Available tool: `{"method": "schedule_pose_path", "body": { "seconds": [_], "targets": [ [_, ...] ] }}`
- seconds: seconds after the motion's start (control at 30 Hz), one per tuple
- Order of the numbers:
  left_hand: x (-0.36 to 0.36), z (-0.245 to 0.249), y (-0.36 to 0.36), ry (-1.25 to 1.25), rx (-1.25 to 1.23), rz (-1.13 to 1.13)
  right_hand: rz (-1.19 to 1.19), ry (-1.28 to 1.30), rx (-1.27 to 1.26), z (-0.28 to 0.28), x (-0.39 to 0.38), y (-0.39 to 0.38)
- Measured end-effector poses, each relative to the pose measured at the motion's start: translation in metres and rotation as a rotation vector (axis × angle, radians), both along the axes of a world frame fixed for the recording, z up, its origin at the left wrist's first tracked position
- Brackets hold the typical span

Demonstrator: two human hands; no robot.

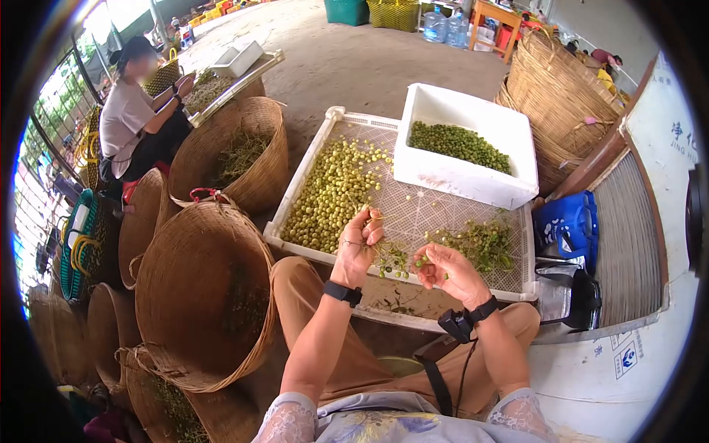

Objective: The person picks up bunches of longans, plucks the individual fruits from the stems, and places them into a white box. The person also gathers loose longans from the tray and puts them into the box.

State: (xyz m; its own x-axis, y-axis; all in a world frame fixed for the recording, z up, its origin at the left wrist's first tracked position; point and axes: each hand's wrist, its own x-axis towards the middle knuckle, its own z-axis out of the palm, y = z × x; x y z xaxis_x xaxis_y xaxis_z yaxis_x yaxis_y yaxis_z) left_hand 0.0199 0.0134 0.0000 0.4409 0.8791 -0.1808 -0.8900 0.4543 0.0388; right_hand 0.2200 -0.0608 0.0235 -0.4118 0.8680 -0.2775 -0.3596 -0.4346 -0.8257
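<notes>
My left hand (357, 247) is closed in a pinch on the thin stems of a berry sprig (391, 258), which hangs toward the right. Just right of it, my right hand (452, 272) has its fingers closed around small green berries (421, 261). Both hands are over the front edge of a white mesh tray (419, 198). Loose yellow-green berries (325, 193) cover the tray's left side. Leafy sprigs with berries (484, 245) lie heaped at its right front. A white foam box (461, 184) of darker green berries (458, 145) sits on the tray's back right.
Left of me stand large woven baskets (166, 295), one holding stems (244, 156). A person (136, 111) works at another tray (240, 83) at the back left. A tall basket (557, 96) and a blue bag (567, 225) are on the right.
</notes>
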Motion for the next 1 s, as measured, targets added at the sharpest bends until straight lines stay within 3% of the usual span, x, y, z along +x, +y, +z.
{"method": "schedule_pose_path", "body": {
  "seconds": [0.3,0.53,0.73,0.83,0.87,0.9,0.93,1.0],
  "targets": [
    [0.014,-0.004,0.018,0.042,0.066,0.028,-0.088,0.316,-0.322,-0.024,0.014,0.022],
    [0.016,-0.007,0.026,0.108,0.067,0.057,0.017,0.335,-0.317,-0.018,0.008,0.03],
    [0.013,-0.003,0.028,0.201,0.066,0.104,-0.152,0.49,-0.37,-0.029,0.004,0.04],
    [0.015,-0.005,0.029,0.298,0.1,0.106,-0.193,0.382,-0.267,-0.041,0.011,0.043],
    [0.013,-0.009,0.028,0.357,0.14,0.11,-0.257,0.153,-0.122,-0.046,0.016,0.041],
    [0.007,-0.026,0.031,0.397,0.335,0.045,-0.274,-0.057,0.033,-0.054,0.01,0.045],
    [0.015,-0.027,0.025,0.449,0.266,0.166,-0.293,-0.227,0.06,-0.041,0.003,0.039],
    [0.017,-0.01,0.016,0.469,0.254,0.195,-0.197,-0.495,0.211,-0.041,-0.001,0.037]
  ]
}}
